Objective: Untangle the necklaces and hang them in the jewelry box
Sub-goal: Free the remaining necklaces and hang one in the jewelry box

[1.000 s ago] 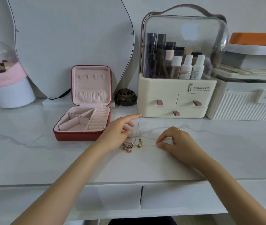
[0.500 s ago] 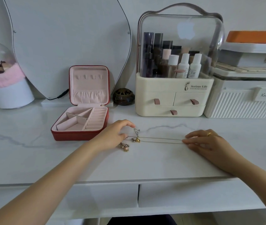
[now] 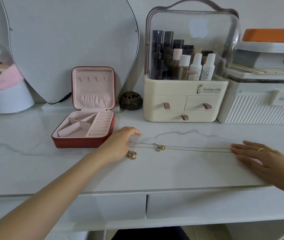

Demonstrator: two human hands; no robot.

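Two thin metal necklace chains (image 3: 195, 147) lie stretched in a long line across the white marble surface (image 3: 33, 161). A small gold and silver charm (image 3: 160, 147) sits on the chains near the middle. A second charm, rose gold with a round bead (image 3: 132, 154), lies just beside the left hand (image 3: 120, 144).

The left hand rests on the left end of the chains, with its fingers bent down onto the surface. I cannot tell if it pinches the chains or only presses them. The right hand (image 3: 262, 158) lies flat and loose, fingers straight, and its fingertips (image 3: 235, 149) touch the right end of the chains. It has a gold ring (image 3: 260, 149) on one finger.

The red square jewelry box with pink lining (image 3: 85, 135) stands open just behind the left hand. Its lid is up and nothing hangs in it.

Behind it leans a big curved white mirror (image 3: 65, 45). To the right stands a cream makeup case with a clear cover (image 3: 186, 99), full of bottles. A small dark round pot (image 3: 130, 100) sits between the box and the case
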